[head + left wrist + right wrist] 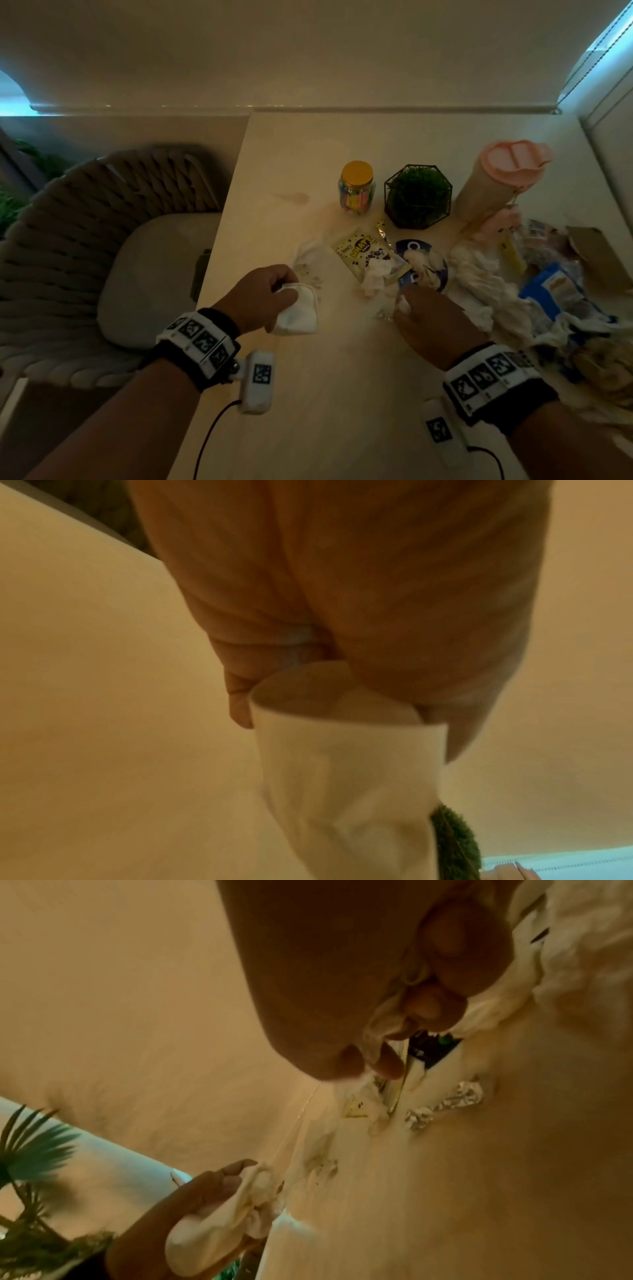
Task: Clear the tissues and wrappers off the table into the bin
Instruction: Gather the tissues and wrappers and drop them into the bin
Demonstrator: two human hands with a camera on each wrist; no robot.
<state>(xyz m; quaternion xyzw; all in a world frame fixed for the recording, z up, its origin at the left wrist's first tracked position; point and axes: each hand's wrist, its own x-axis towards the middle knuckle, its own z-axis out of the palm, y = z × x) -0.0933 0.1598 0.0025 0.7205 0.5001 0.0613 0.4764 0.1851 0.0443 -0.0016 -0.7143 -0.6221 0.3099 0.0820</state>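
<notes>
My left hand (274, 294) grips a white paper cup (298, 313) just above the table; the left wrist view shows the cup (346, 772) hanging from my fingers. My right hand (416, 310) pinches a small crumpled white tissue (403, 304), seen bunched between thumb and fingers (383, 1026). Ahead lie a yellow snack wrapper (366, 250), a crumpled tissue (375, 274) on it, a blue round lid (424, 263), foil scraps (445, 1104) and a flattened tissue (308, 253). No bin is in view.
A heap of tissues and wrappers (507, 284) fills the table's right side. Behind stand a yellow-lidded jar (357, 188), a green plant in a wire pot (418, 197) and a pink-lidded tumbler (496, 185). A woven chair (102, 240) stands left of the table (274, 154).
</notes>
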